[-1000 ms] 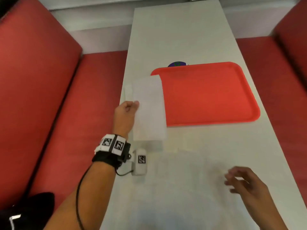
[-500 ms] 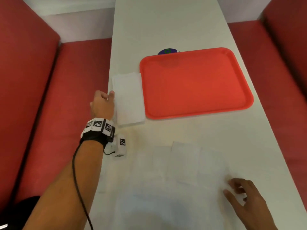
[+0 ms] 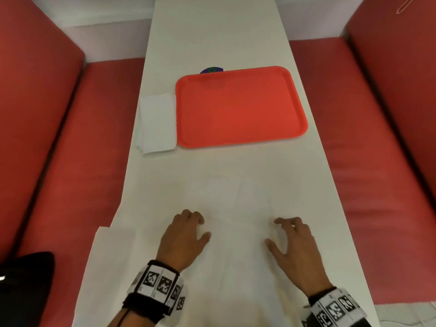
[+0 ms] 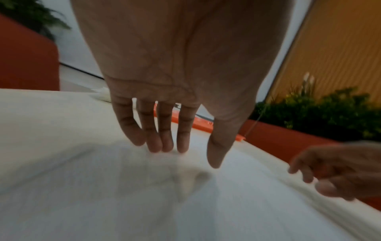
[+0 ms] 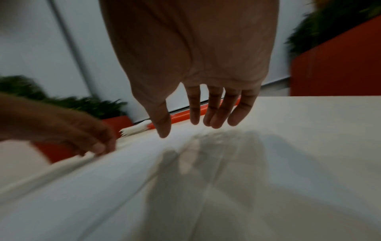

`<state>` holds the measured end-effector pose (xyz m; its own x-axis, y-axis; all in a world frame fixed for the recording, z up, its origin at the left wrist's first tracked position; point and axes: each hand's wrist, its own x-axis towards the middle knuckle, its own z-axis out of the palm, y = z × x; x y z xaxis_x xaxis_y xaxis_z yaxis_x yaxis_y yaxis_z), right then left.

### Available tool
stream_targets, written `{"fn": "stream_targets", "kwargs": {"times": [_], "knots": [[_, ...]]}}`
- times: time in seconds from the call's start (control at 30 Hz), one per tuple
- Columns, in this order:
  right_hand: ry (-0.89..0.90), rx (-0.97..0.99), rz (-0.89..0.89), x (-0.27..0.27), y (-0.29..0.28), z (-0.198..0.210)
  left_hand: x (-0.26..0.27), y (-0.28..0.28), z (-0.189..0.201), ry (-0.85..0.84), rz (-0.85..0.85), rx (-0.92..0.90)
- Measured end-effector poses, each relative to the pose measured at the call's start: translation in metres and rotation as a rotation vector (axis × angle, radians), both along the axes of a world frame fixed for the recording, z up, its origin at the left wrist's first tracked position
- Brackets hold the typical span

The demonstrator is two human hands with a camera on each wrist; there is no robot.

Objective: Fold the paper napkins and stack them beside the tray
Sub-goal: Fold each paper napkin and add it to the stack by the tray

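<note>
A stack of folded white napkins [image 3: 157, 123] lies flat against the left side of the orange tray [image 3: 240, 107]. Unfolded white napkins [image 3: 236, 204] are spread over the near part of the white table [image 3: 219, 31]. My left hand [image 3: 200, 226] rests over them with relaxed fingers. In the left wrist view its fingertips [image 4: 160, 147] touch the paper. My right hand [image 3: 274, 232] is a hand's width to the right, fingers [image 5: 214, 124] loosely extended just over the paper. Neither hand holds anything. The wrist views show the tray's edge [image 4: 201, 124] and the stack [image 5: 134, 129] beyond.
Red bench seats [image 3: 77, 161] run along both sides of the narrow table. A small purple and green object [image 3: 211, 70] peeks out behind the tray. One napkin corner [image 3: 103, 241] overhangs the table's left edge. A black item [image 3: 26, 279] lies on the left seat.
My left hand laid the folded napkin on the stack beside the tray, let go and drew back to the near napkins. My right hand shifted left a little.
</note>
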<state>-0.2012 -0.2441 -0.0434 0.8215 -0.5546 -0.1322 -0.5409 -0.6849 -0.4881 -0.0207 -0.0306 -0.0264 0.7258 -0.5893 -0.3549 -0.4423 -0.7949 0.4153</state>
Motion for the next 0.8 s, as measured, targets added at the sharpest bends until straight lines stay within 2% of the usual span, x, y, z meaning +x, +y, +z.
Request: {"fn": "stream_targets", "kwargs": {"times": [0.17,0.3,0.43,0.5,0.67,0.8], "knots": [[0.037,-0.092,0.226,0.009,0.014,-0.013,-0.018,-0.009,-0.01,-0.133,-0.027,0.059],[0.019,-0.074,0.218,0.014,0.012,-0.012,-0.022,-0.013,-0.011,-0.16,-0.009,0.051],[-0.026,-0.006,0.221,0.015,0.012,-0.008,-0.023,-0.018,-0.009,-0.19,-0.075,0.092],[-0.09,0.11,0.215,0.014,0.013,-0.003,-0.021,-0.022,-0.007,-0.2,-0.069,0.092],[-0.203,0.688,0.049,0.022,0.011,0.042,-0.009,-0.022,0.002,-0.22,-0.039,-0.018],[-0.214,0.756,-0.043,0.035,0.001,0.063,0.006,-0.016,0.03,0.015,0.053,-0.127]]}}
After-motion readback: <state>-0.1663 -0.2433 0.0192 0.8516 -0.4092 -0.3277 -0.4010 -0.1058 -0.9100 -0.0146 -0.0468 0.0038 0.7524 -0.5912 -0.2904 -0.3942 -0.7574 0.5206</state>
